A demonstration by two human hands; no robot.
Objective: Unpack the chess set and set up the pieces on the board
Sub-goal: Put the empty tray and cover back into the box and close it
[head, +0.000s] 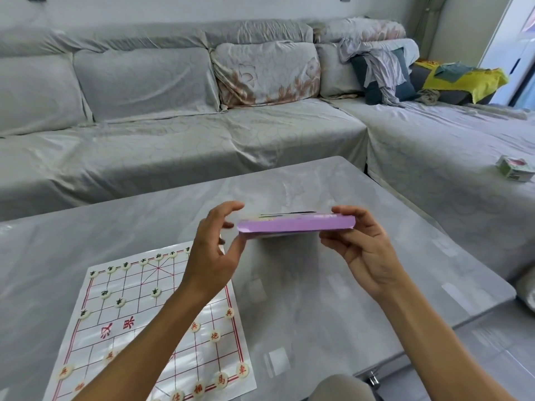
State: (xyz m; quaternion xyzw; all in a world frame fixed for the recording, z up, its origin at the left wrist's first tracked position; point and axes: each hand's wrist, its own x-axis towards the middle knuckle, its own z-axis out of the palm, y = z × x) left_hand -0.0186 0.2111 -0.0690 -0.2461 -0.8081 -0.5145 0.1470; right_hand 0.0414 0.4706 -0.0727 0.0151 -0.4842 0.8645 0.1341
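A flat purple box [295, 225] is held level in the air above the table [318, 285], between the two hands. The right hand [364, 250] pinches its right end, fingers over the top edge and thumb underneath. The left hand [215, 247] sits at the box's left end with fingers spread and loosely curved; the thumb touches the lower left corner, and the fingers are not closed round it. Both forearms reach up from the bottom of the view. Below and left of the box, the paper xiangqi board [144, 322] lies flat on the table, round pieces [156, 292] standing on its lines; the left forearm covers part of it. A grey-covered sofa [173, 125] runs behind, with a small carton [515, 168] on its right section.
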